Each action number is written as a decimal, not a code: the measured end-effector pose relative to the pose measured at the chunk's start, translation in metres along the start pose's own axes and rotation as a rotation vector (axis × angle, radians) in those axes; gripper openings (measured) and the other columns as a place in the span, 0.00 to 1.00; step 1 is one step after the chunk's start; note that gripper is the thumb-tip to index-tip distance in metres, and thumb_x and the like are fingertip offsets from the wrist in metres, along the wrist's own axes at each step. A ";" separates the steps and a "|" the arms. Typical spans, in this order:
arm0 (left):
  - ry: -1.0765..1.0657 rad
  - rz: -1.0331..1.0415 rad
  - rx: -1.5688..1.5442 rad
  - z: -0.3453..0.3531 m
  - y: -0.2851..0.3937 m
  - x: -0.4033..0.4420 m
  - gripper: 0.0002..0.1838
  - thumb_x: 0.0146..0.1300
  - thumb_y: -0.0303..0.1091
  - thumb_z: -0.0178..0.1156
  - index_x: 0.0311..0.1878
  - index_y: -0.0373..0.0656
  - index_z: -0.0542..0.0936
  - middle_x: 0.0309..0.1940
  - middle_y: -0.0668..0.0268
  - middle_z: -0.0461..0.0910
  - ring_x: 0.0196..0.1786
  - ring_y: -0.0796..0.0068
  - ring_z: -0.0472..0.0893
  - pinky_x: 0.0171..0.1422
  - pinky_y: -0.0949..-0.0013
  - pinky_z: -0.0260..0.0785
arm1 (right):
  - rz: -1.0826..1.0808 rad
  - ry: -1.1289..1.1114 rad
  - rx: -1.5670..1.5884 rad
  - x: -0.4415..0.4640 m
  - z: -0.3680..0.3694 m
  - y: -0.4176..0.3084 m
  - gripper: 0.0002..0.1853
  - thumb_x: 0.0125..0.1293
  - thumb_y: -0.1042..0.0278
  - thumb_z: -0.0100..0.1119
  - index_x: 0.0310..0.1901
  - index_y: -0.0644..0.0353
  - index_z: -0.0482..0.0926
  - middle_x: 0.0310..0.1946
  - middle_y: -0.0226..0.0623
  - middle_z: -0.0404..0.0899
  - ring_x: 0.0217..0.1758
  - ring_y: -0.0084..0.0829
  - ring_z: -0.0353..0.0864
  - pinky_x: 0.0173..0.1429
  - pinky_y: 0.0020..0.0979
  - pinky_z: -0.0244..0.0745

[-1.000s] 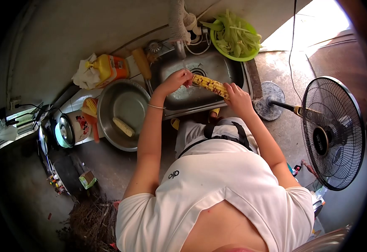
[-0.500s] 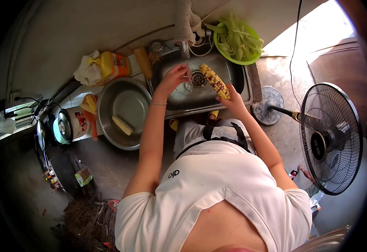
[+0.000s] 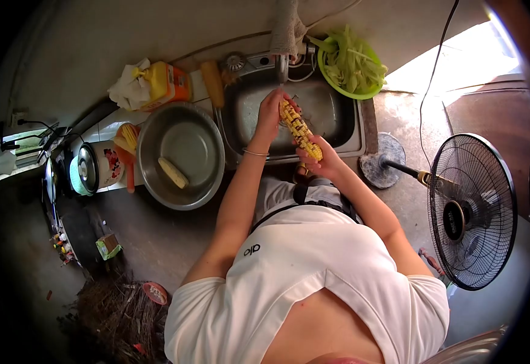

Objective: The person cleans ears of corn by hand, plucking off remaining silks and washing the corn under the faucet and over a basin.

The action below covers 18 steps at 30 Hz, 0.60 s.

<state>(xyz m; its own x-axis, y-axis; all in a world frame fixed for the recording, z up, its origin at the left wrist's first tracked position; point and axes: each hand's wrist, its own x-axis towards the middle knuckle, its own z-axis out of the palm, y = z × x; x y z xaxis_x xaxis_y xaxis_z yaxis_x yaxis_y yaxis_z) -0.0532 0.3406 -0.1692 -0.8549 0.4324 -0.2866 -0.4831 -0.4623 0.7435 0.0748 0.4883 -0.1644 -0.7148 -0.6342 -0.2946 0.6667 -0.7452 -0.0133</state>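
Observation:
A yellow corn cob with dark kernels [image 3: 298, 126] is held slantwise over the metal sink [image 3: 250, 100], under the faucet [image 3: 282, 68]. My left hand [image 3: 271, 112] wraps round its upper end, with part of the fingers hidden behind the cob. My right hand [image 3: 324, 156] grips the lower end, near the sink's front edge. To the left, a pale cob [image 3: 173, 173] lies in a large metal basin [image 3: 145, 185].
A green bowl [image 3: 355, 95] of husks stands at the sink's back right corner. Behind the basin is a yellow-orange jug [image 3: 169, 85]. A standing fan [image 3: 472, 211] is on the right, a lidded pot [image 3: 108, 162] on the left.
My left hand has come back to the cob's upper end after being apart from it half a second ago. The view has shifted slightly.

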 end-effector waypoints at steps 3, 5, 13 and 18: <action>0.171 0.040 0.093 0.006 -0.001 0.000 0.20 0.71 0.48 0.52 0.36 0.38 0.75 0.30 0.59 0.80 0.31 0.66 0.83 0.37 0.65 0.78 | 0.001 0.030 -0.027 0.003 -0.002 0.004 0.20 0.68 0.54 0.49 0.51 0.63 0.69 0.26 0.33 0.69 0.17 0.19 0.64 0.18 0.21 0.62; 0.294 0.096 -0.053 -0.005 0.002 0.009 0.22 0.70 0.49 0.52 0.39 0.35 0.77 0.36 0.56 0.82 0.37 0.66 0.84 0.43 0.66 0.77 | 0.002 0.050 -0.050 0.003 -0.001 0.007 0.20 0.69 0.53 0.48 0.52 0.61 0.69 0.26 0.32 0.70 0.16 0.19 0.64 0.21 0.23 0.64; 0.092 0.038 0.102 -0.019 0.019 0.002 0.21 0.72 0.42 0.49 0.57 0.33 0.70 0.54 0.52 0.77 0.57 0.62 0.78 0.61 0.60 0.71 | -0.218 0.300 -0.437 -0.006 0.024 0.008 0.15 0.66 0.59 0.53 0.46 0.59 0.66 0.27 0.35 0.72 0.21 0.23 0.70 0.20 0.22 0.62; 0.002 -0.058 0.200 0.013 0.010 -0.026 0.21 0.69 0.32 0.55 0.63 0.42 0.67 0.52 0.58 0.78 0.54 0.68 0.79 0.57 0.64 0.73 | -0.289 0.389 -0.701 -0.003 0.024 0.009 0.14 0.65 0.60 0.54 0.46 0.58 0.66 0.28 0.34 0.72 0.21 0.23 0.71 0.19 0.22 0.61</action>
<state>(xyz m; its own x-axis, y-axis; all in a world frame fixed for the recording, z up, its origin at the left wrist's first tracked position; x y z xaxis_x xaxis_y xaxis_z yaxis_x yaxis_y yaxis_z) -0.0338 0.3350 -0.1461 -0.8273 0.4524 -0.3331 -0.4843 -0.2740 0.8309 0.0778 0.4783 -0.1411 -0.8390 -0.2270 -0.4945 0.5376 -0.4857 -0.6892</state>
